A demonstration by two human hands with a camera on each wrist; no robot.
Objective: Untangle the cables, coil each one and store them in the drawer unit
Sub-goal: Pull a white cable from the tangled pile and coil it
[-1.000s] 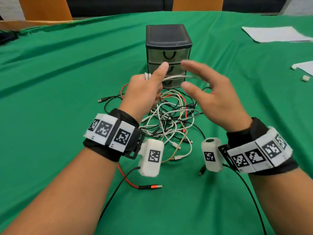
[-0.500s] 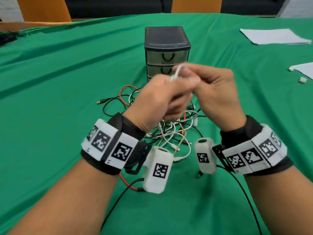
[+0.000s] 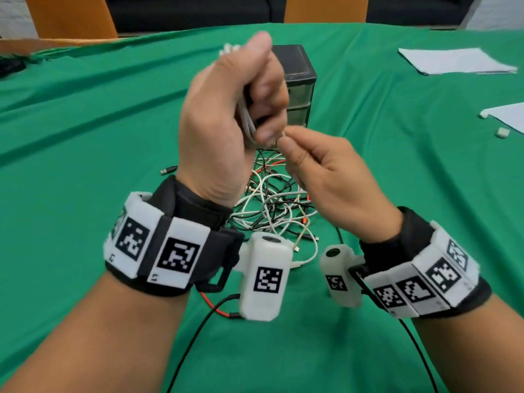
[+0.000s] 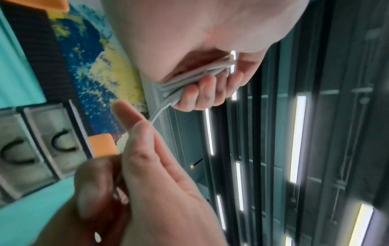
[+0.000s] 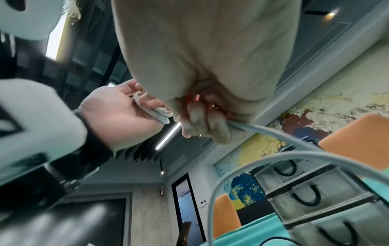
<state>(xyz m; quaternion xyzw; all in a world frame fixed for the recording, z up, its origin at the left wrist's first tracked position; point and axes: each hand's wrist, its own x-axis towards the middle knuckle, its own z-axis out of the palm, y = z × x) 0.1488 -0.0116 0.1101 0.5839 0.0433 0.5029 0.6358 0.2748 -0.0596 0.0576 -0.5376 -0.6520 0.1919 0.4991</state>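
Note:
My left hand (image 3: 241,109) is raised in front of the drawer unit and grips a bundle of white cable coils (image 3: 246,123) in its fist; the coils (image 4: 189,79) show between palm and fingers in the left wrist view. My right hand (image 3: 306,163) pinches the free end of that white cable (image 5: 273,133) just below the left fist. The black drawer unit (image 3: 297,75) stands behind the hands with its three drawers (image 5: 311,196) closed. A tangle of white, black and red cables (image 3: 272,205) lies on the green table (image 3: 85,137) under the hands.
White sheets of paper (image 3: 453,61) lie at the far right, with more paper and two small white pieces (image 3: 502,131) near the right edge. A loose black plug (image 3: 167,170) lies left of the tangle. Orange chairs (image 3: 71,15) stand behind the table.
My left hand has lifted higher with the coiled white cable closed in its fist. My right hand has dropped below it and now pinches the cable's free end.

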